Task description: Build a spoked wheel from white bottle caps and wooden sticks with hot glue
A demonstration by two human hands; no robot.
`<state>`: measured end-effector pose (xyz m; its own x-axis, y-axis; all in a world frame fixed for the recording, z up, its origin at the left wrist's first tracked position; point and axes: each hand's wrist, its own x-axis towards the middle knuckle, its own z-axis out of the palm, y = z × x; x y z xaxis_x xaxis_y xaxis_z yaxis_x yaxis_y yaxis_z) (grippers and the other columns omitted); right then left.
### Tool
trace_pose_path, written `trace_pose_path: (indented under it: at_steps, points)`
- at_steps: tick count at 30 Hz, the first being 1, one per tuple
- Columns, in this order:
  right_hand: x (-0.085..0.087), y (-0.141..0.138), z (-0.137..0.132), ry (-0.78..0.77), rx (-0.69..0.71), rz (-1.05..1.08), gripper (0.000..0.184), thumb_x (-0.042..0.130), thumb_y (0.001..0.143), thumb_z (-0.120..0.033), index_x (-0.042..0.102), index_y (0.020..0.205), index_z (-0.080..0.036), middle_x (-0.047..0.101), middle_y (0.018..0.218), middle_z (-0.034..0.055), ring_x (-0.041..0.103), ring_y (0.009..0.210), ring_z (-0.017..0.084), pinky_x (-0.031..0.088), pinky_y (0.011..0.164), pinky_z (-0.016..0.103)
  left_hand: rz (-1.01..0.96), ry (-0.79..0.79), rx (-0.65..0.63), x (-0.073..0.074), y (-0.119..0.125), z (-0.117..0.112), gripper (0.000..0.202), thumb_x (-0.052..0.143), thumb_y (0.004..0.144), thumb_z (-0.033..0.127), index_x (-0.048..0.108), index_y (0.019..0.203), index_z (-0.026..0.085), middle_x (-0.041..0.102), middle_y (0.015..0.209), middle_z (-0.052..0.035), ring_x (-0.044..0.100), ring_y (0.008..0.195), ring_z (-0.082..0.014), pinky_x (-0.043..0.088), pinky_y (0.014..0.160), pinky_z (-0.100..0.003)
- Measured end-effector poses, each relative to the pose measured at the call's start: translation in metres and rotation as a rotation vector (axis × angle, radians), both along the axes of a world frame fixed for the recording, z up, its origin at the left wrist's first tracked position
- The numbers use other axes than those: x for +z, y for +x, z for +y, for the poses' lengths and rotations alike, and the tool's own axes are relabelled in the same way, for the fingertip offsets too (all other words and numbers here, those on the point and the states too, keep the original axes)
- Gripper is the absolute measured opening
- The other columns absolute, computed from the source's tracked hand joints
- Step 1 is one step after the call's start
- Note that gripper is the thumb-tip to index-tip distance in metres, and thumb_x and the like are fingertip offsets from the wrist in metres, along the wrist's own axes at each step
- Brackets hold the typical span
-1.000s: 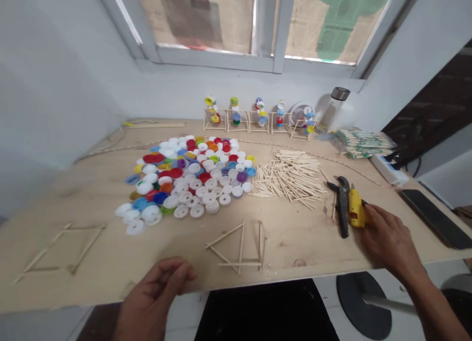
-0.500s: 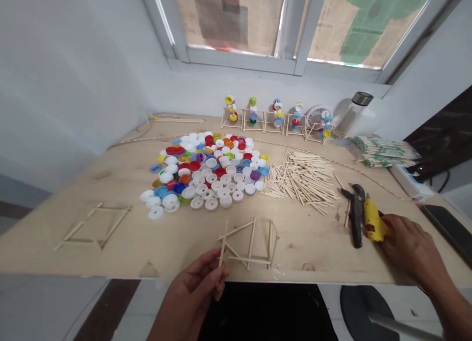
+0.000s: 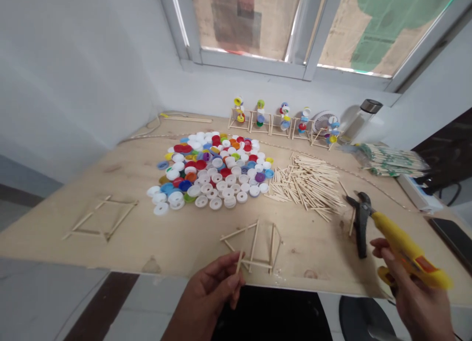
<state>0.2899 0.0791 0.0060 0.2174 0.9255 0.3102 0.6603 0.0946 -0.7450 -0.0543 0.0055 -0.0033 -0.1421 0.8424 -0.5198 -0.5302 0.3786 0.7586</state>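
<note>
Between the thumb and fingers of my left hand [image 3: 212, 289], a thin wooden stick [image 3: 239, 262] is pinched at the table's front edge. Just beyond it lies a small stick frame [image 3: 254, 245], partly covered by my fingers. My right hand [image 3: 413, 287] is wrapped round a yellow glue gun [image 3: 409, 250], lifted above the table with its nozzle pointing forward and left. Black-handled cutting pliers [image 3: 362, 223] rest beside the nozzle. Another stick frame [image 3: 101, 218] lies at the left.
Colourful bottle caps [image 3: 221, 176] cover the middle of the table [image 3: 177, 252], with loose sticks [image 3: 308, 184] to their right. Several cap-and-stick models [image 3: 283, 120], a small fan [image 3: 324, 121] and a bottle [image 3: 363, 120] stand at the back. A phone [image 3: 452, 240] lies far right.
My right hand has picked up the glue gun from the table and turned it nozzle forward. My left hand has shifted slightly right, its stick now tilted away. The view has moved a little.
</note>
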Motion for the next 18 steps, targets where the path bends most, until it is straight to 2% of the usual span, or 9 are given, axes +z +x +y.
trace_pose_path:
  at_steps: [2, 5, 8, 10, 13, 18]
  points:
    - [0.005, -0.024, -0.014, -0.080, 0.067, 0.174, 0.028, 0.059, 0.082, -0.043, 0.064, 0.099, -0.021, 0.069, 0.092, 0.0089, 0.067, 0.081, 0.026, 0.054, 0.053, 0.026, -0.004, 0.020, -0.031, -0.003, 0.002, -0.001, 0.040, 0.080, 0.059, 0.036, 0.071, 0.093, 0.018, 0.063, 0.061, 0.0002, 0.047, 0.048, -0.0077, 0.039, 0.047, -0.021]
    - [0.013, -0.064, -0.037, -0.184, 0.209, 0.236, 0.027, 0.060, 0.083, -0.040, 0.065, 0.102, -0.022, 0.069, 0.095, 0.0074, 0.065, 0.094, 0.027, 0.057, 0.069, 0.028, 0.000, 0.040, -0.057, -0.001, 0.004, -0.002, 0.040, 0.079, 0.059, 0.038, 0.071, 0.093, 0.018, 0.063, 0.061, -0.0004, 0.047, 0.047, -0.0083, 0.039, 0.046, -0.022]
    - [0.022, -0.102, -0.050, -0.138, 0.392, 0.231, 0.036, 0.061, 0.082, -0.038, 0.057, 0.116, -0.027, 0.068, 0.092, 0.0046, 0.066, 0.084, 0.024, 0.057, 0.064, 0.029, 0.024, 0.009, -0.059, 0.006, 0.005, -0.003, 0.040, 0.079, 0.059, 0.037, 0.071, 0.094, 0.018, 0.063, 0.062, -0.0008, 0.048, 0.048, -0.0092, 0.040, 0.047, -0.023]
    - [0.027, -0.120, -0.049, -0.108, 0.563, 0.190, 0.034, 0.061, 0.081, -0.041, 0.057, 0.111, -0.027, 0.066, 0.088, 0.0042, 0.064, 0.076, 0.022, 0.054, 0.055, 0.026, 0.044, -0.004, -0.053, 0.012, 0.004, -0.004, 0.040, 0.079, 0.059, 0.036, 0.071, 0.094, 0.019, 0.064, 0.063, -0.0007, 0.048, 0.049, -0.0095, 0.041, 0.048, -0.023]
    - [0.028, -0.135, -0.041, -0.091, 0.716, 0.121, 0.023, 0.057, 0.083, -0.042, 0.059, 0.098, -0.024, 0.061, 0.076, 0.0017, 0.059, 0.061, 0.016, 0.048, 0.051, 0.023, 0.083, -0.007, -0.030, 0.018, 0.003, -0.006, 0.040, 0.081, 0.055, 0.037, 0.072, 0.089, 0.019, 0.064, 0.062, -0.0005, 0.049, 0.048, -0.0100, 0.041, 0.049, -0.024]
    - [0.018, -0.140, -0.037, -0.047, 0.710, 0.066, 0.020, 0.052, 0.085, -0.041, 0.052, 0.078, -0.022, 0.051, 0.063, -0.0021, 0.051, 0.051, 0.013, 0.039, 0.045, 0.022, 0.164, -0.040, -0.003, 0.021, 0.005, -0.007, 0.039, 0.082, 0.051, 0.038, 0.073, 0.085, 0.019, 0.064, 0.061, -0.0005, 0.049, 0.049, -0.0112, 0.041, 0.048, -0.024]
